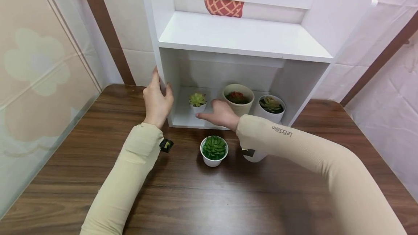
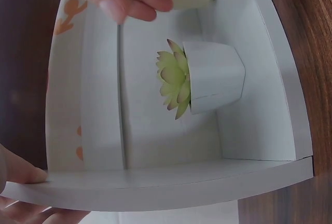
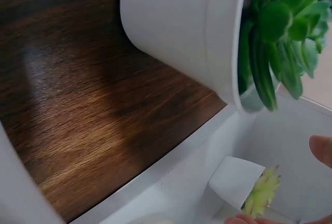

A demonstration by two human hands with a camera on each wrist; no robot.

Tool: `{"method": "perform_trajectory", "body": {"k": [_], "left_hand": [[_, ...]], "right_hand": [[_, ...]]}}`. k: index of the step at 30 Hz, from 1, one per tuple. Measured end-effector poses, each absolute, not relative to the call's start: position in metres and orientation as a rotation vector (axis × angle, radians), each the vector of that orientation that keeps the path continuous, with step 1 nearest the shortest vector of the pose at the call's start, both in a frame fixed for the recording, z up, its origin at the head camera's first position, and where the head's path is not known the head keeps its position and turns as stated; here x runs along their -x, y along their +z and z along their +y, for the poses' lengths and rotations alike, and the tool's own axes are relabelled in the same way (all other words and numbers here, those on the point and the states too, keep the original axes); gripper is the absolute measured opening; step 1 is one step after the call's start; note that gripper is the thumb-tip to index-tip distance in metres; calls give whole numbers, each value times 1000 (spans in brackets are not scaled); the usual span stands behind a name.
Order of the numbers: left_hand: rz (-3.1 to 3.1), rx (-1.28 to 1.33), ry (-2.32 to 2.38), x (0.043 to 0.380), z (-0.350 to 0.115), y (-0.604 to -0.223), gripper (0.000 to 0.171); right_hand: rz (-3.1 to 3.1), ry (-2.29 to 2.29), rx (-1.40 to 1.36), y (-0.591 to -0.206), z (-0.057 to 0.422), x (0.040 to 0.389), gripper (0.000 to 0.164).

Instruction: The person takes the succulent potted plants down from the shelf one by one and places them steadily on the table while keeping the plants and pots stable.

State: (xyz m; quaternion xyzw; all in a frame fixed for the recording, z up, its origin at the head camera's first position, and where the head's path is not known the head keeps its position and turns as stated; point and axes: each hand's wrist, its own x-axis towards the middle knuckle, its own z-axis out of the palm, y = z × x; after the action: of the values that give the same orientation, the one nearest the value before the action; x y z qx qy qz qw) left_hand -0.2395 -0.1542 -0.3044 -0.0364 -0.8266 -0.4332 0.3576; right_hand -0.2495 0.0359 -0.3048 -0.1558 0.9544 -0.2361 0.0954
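A white two-tier shelf (image 1: 248, 52) stands on the table, and my left hand (image 1: 156, 99) grips its left side panel, thumb inside and fingers outside. Inside the lower tier, my right hand (image 1: 222, 114) reaches in with thumb and fingers spread, holding nothing. Closest to it is a small yellow-green succulent in a white pot (image 2: 215, 76); the left wrist view shows a gap between that plant and the hand. Behind the right hand sits a larger cream pot (image 1: 244, 109) with a reddish plant. Farther right in the tier is a white pot with a pale succulent (image 1: 271, 105).
In front of the shelf, a green succulent in a white pot (image 1: 213, 149) stands on the wooden table (image 1: 196, 198). Beside it is another white pot (image 1: 255, 156), mostly hidden under the right sleeve. Patterned cloth (image 1: 49, 57) hangs around the table.
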Motion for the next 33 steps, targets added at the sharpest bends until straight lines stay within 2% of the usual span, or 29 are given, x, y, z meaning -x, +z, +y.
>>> {"method": "perform_trajectory", "body": {"k": [5,10,16,25,28,33], "left_hand": [[-2144,87,-1113,240,-156,-305,49],[-2140,87,-1110,239,-156,-303,49],[-2148,95,-1110,239,-155,-304,50],[-2145,109,-1116,239,-154,-305,51],[-2147,109,-1114,239,-154,-305,52],[-2145,106,-1108,239,-155,-305,53]], "right_hand": [[2838,-662,457,-309,24,256,41],[2864,-637,426,-311,16,262,43],[2856,-649,392,-316,10,268,37],[2817,-650,306,-322,5,282,70],[2807,-661,278,-325,3,285,72],[2848,-654,313,-329,0,290,63]]}}
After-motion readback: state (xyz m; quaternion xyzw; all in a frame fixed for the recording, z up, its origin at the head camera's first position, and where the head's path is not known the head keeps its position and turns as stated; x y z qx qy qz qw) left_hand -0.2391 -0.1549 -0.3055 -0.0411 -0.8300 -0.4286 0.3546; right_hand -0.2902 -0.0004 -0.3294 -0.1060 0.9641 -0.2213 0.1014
